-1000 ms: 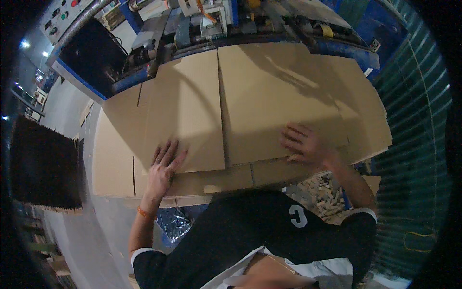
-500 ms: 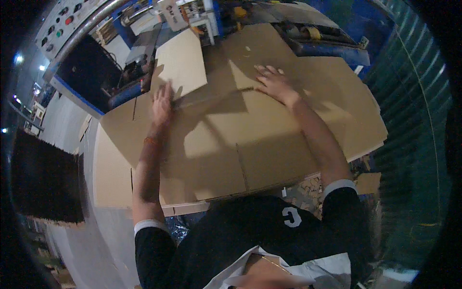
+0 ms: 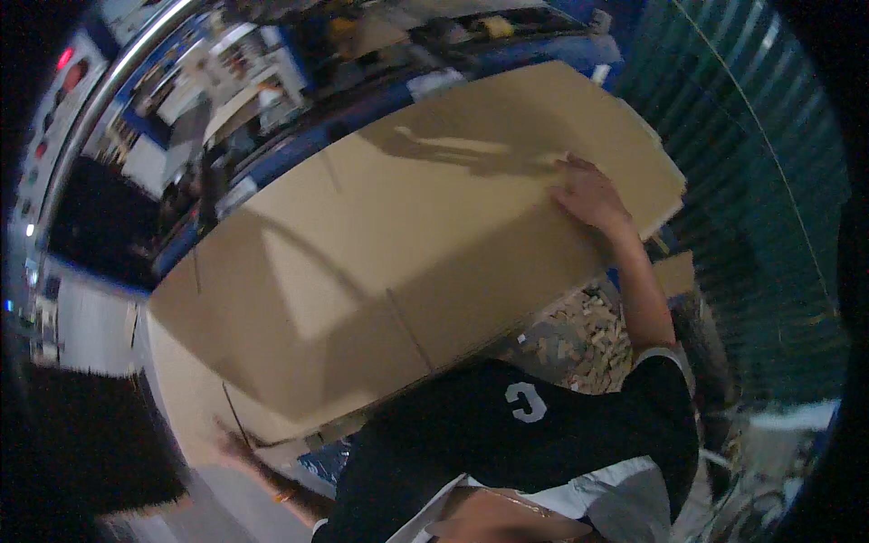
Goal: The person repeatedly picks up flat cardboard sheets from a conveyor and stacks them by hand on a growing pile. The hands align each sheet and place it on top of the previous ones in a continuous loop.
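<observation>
A wide brown cardboard sheet (image 3: 362, 217) with dark slots cut into its edges lies on top of a stack in front of me. My right hand (image 3: 593, 197) rests on the right part of the sheet, fingers apart and slightly bent, holding nothing. At the near left corner, my left hand (image 3: 237, 445) is by the sheet's edge beside a slot. Motion smears its fingers, so its grip does not show. An orange band (image 3: 285, 496) circles my left wrist.
A blue machine with rollers (image 3: 462, 41) runs along the far side of the stack. A control panel (image 3: 59, 118) and metal rail (image 3: 109, 90) stand at left. Cardboard scraps (image 3: 588, 335) lie below right, beside a green corrugated wall (image 3: 751, 181).
My left hand has come back from the far side to the near left corner. My right hand has shifted right. The view has turned, and the sheet reaching into the machine no longer shows there.
</observation>
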The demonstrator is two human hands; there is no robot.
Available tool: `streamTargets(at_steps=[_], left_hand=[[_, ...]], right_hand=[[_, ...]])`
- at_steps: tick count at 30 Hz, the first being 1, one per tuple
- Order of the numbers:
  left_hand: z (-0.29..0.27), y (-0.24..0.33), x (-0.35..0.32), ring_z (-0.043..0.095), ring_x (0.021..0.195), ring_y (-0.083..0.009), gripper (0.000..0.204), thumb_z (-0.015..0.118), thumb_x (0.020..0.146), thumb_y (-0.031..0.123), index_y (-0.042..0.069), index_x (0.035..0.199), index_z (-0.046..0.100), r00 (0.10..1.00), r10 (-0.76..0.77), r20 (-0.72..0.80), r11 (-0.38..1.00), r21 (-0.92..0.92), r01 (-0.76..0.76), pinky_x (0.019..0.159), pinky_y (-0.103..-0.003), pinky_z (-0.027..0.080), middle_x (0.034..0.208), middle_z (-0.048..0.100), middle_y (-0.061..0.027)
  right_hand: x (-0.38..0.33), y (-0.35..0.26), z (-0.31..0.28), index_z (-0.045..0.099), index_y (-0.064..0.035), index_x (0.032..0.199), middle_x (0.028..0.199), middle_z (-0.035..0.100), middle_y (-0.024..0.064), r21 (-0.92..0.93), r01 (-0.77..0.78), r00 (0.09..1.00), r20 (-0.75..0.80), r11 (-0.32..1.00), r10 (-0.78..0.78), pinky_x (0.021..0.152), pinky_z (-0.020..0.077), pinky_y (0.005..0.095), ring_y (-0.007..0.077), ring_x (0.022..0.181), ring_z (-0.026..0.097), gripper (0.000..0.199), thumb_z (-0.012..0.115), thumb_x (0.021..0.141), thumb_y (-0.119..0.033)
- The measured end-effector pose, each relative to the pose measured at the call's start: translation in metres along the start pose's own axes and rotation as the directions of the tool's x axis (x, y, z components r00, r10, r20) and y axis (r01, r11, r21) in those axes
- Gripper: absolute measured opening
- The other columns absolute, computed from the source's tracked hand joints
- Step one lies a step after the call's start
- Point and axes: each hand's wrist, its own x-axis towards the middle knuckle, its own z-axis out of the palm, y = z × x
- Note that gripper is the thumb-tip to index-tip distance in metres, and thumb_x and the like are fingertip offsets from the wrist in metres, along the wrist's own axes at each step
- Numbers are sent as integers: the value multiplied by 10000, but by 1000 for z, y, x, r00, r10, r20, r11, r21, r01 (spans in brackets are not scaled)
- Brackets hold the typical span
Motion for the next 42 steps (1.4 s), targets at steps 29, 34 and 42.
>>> streamTargets(at_steps=[29,34,42], left_hand=[[-67,150,-121,397,1225,-222,616,671,726,435,143,1239,495,741,581,-335,395,-680,-617,1057,-520,197,1289,471,-39],[-86,139,-104,313,1285,-307,689,642,770,367,81,1334,369,863,469,-189,413,-817,-403,1067,-490,180,1380,355,-129],[-84,59,-17,281,1288,-358,858,245,830,685,34,1388,232,886,-63,459,-642,-698,316,1072,-492,157,1411,277,-192]], right_hand=[[323,-157,-87,601,-53,783,744,606,130,39,532,778,-416,846,-471,622,459,372,248,679,586,258,641,782,-308],[205,-69,-192,593,-78,764,753,601,104,-127,584,567,-642,802,-515,606,454,383,249,677,582,289,658,743,-358],[-86,-59,-99,580,-116,733,768,592,64,-509,614,446,-408,604,-797,582,445,400,250,675,575,343,684,682,-439]])
